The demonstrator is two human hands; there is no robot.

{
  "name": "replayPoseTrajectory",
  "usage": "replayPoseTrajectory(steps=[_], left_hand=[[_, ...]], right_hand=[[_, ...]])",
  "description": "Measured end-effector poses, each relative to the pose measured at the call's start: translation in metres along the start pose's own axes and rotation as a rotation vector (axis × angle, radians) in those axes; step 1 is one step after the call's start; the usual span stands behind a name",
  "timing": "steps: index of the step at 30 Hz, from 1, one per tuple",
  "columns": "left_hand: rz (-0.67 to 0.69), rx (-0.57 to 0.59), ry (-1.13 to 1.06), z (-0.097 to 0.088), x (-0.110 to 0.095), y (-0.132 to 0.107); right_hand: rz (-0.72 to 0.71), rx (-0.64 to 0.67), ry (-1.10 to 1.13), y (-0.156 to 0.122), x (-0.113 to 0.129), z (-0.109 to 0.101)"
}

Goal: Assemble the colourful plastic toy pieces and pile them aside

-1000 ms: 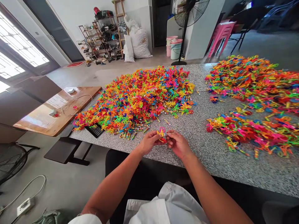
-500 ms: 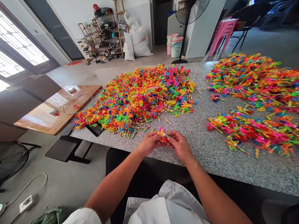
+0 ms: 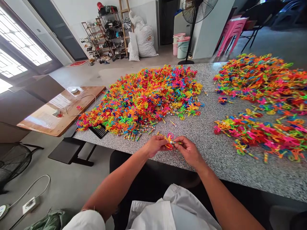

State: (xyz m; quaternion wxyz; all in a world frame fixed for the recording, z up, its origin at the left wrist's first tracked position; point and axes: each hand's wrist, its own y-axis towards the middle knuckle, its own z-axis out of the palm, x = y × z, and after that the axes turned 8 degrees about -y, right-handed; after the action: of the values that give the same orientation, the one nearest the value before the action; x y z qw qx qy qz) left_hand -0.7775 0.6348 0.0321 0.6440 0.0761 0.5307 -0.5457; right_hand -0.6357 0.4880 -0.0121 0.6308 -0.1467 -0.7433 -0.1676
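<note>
My left hand (image 3: 155,145) and my right hand (image 3: 189,150) meet just above the near edge of a speckled granite table (image 3: 203,150). Both pinch a small cluster of bright plastic pieces (image 3: 169,140), pink, yellow and red, with a thin striped stick poking out toward the right fingers. A big heap of the same coloured plastic pieces (image 3: 144,99) lies just beyond my hands, with loose striped sticks (image 3: 139,131) along its near edge.
More coloured heaps lie at the right: a large pile (image 3: 261,80) at the back and a smaller pile (image 3: 259,134) nearer. A black comb-like object (image 3: 98,131) sits at the table's left edge. A wooden side table (image 3: 55,111), a standing fan (image 3: 195,19) and shelves stand beyond.
My hands stay together on the same small cluster. The fingers have shifted slightly around it, and the view has drifted a little.
</note>
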Motion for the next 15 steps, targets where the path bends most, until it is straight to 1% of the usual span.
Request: replayPoseTrajectory(steps=[4, 6, 9, 12, 15], left_hand=[[-0.032, -0.039, 0.034, 0.006, -0.004, -0.002], [-0.055, -0.037, 0.02, 0.008, -0.004, -0.002], [-0.075, -0.041, 0.016, 0.011, -0.002, -0.002], [-0.052, -0.091, 0.071, 0.014, 0.003, -0.003], [-0.022, -0.111, 0.123, 0.016, 0.008, -0.004]], right_hand=[[-0.057, 0.015, -0.125, -0.002, 0.004, -0.006], [-0.07, 0.005, -0.142, -0.003, 0.005, -0.006], [-0.051, 0.019, -0.135, -0.005, 0.007, -0.008], [-0.053, 0.067, -0.214, -0.007, 0.01, -0.012], [-0.111, 0.074, -0.358, -0.008, 0.014, -0.014]])
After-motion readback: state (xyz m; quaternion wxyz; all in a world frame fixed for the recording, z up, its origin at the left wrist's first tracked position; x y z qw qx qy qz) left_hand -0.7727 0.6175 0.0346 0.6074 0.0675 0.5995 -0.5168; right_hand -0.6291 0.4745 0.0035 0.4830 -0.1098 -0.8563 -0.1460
